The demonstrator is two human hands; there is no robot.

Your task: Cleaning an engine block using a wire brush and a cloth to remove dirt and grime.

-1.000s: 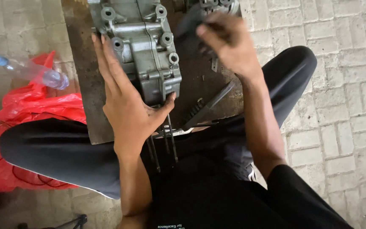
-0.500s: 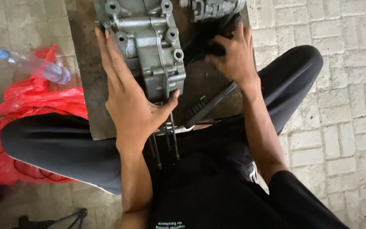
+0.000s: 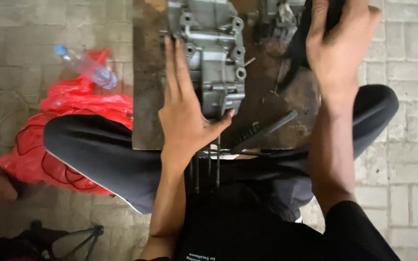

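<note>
Two hands at work — left hand (image 3: 186,113) flat, unclenched against the grey cast-metal engine casing (image 3: 212,58), right hand (image 3: 337,48) clenched on a black cloth (image 3: 300,46).

Both arms stretched forward, one hand flat, one hand curled.

Left hand (image 3: 185,113) lies open, fingers (image 3: 174,67) straight and together, thumb splayed right, forearm running straight back. Right hand (image 3: 337,46) reaches further out, fingers bent in a grip, wrist slightly cocked, bare forearm below a dark sleeve.
</note>
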